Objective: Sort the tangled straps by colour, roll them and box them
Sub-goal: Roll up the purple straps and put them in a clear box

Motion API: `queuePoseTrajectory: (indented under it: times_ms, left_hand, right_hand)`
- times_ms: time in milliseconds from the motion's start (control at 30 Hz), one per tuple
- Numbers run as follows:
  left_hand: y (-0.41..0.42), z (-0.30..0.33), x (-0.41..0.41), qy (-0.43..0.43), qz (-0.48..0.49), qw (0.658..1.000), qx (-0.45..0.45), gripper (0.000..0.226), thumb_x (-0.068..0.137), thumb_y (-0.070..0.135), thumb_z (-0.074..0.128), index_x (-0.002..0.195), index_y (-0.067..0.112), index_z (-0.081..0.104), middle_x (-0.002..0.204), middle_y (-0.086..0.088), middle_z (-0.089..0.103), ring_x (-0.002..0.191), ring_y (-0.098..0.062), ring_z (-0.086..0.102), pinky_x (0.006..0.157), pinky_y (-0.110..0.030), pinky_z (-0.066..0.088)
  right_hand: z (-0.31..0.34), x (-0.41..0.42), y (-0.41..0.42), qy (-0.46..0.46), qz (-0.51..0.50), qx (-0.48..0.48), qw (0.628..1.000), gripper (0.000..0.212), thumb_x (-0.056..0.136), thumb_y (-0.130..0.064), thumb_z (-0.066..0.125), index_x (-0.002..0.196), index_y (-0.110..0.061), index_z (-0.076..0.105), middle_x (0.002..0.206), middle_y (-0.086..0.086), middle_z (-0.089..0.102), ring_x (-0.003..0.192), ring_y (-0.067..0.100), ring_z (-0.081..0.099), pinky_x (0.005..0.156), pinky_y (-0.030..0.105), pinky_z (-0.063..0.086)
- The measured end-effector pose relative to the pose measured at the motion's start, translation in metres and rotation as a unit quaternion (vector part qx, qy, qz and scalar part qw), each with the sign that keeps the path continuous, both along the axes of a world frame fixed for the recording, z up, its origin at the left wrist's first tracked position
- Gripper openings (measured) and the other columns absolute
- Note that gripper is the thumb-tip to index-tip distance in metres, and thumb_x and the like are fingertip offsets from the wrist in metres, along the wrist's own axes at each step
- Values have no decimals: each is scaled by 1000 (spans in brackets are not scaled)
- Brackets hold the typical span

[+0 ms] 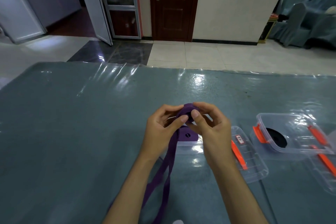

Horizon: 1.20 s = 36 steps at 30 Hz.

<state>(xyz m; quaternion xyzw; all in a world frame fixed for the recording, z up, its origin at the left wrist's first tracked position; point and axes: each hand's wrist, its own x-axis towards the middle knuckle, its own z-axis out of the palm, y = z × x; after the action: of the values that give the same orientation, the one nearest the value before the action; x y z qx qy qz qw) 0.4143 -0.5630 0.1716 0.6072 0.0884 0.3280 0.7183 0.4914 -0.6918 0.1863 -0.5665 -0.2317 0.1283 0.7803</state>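
Both hands up over the table (72, 123), mid-frame, working one purple strap (171, 152). Top end is wound into a small tight roll (188, 112), flat woven webbing, dark violet, matte. Left hand (161, 132) curled, thumb and fingertips pinching the roll's left side. Right hand (211, 129) curled too, thumb pressed on the roll's face, fingers wrapped behind it. Both closed on the strap, neither flat or spread.

Loose tail drops from the roll between the wrists, splits into two bands w/ a gap, twists once, runs off the bottom edge near the left forearm.

Under the hands: clear box (189, 144) on the table, w/ a finished purple roll (187, 135) inside, dark hole at its centre; mostly hidden by the hands. To the right, a clear lid (252, 167) w/ orange clip and a small label, lying flat. Further right, a 2nd clear box (294, 136) w/ orange latches, holding a black roll (276, 137). Another lid (327, 172) beside it at the frame edge.

Table covered in grey-blue cloth under shiny clear plastic.
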Motion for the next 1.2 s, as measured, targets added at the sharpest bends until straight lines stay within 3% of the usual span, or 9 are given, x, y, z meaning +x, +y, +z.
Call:
queuePoseTrajectory:
  times_ms: [133,267,400,567,733,900,967,1100,1200]
  left_hand:
    - [6,3,-3,-3,40,999,19,28,86,26,87,109,31,73,111,-1,79,109,-19,76,91,-20,57]
    - [1,4,-2,-33,57,998,13,18,86,20,86,99,23,74,113,-6,79,109,-24,77,90,-25,59]
    - [0,7,-1,-23,39,999,-1,8,86,26,85,93,25,81,112,-5,79,108,-23,75,92,-28,57]
    - [13,19,-5,8,-15,999,-27,22,74,23,92,94,25,82,99,-6,81,91,-18,79,81,-21,59]
    - [16,24,-12,45,-21,998,-23,39,72,27,93,109,27,79,103,-2,80,94,-15,76,84,-20,58]
    - [20,28,-19,88,-64,994,3,28,82,21,87,109,18,78,109,-9,80,103,-23,77,84,-30,63]
    - [21,31,-19,88,-76,993,35,22,86,21,83,107,24,77,108,-4,79,101,-19,76,87,-26,60]
    - [23,35,-21,123,-85,985,89,27,75,39,87,98,35,73,98,2,78,90,-11,73,83,-27,60]
    - [24,33,-21,121,-71,985,101,32,72,34,93,98,31,75,98,-1,79,92,-16,75,87,-29,61]
  right_hand:
    - [3,4,-2,-27,19,-39,999,23,89,-16,80,104,-3,69,105,13,79,105,31,76,92,47,62]
    - [5,12,-5,-32,27,-64,997,23,84,-10,87,99,-10,69,93,16,79,89,39,77,84,53,63]
    - [3,12,-9,-33,22,-33,999,27,83,-25,86,108,-25,78,105,9,80,99,32,77,87,45,63]
    - [0,10,-10,15,63,2,998,34,79,-34,92,105,-19,76,107,13,80,101,32,79,84,39,64]
    - [6,12,-9,-34,52,-32,998,26,80,-29,89,102,-25,77,103,10,80,100,32,77,88,48,64]
    - [15,12,-10,-110,65,-46,991,24,85,-14,83,104,-28,78,105,5,80,106,27,76,90,32,61]
    - [14,11,-11,-113,67,-44,990,24,86,-12,82,104,-27,79,105,5,80,106,26,76,87,30,61]
    - [14,15,-15,-137,61,-55,987,23,88,-6,82,106,-19,78,104,4,79,104,27,75,88,30,61]
    - [13,14,-15,-147,42,-45,987,25,85,-7,83,105,-22,80,103,3,79,103,25,76,87,27,59]
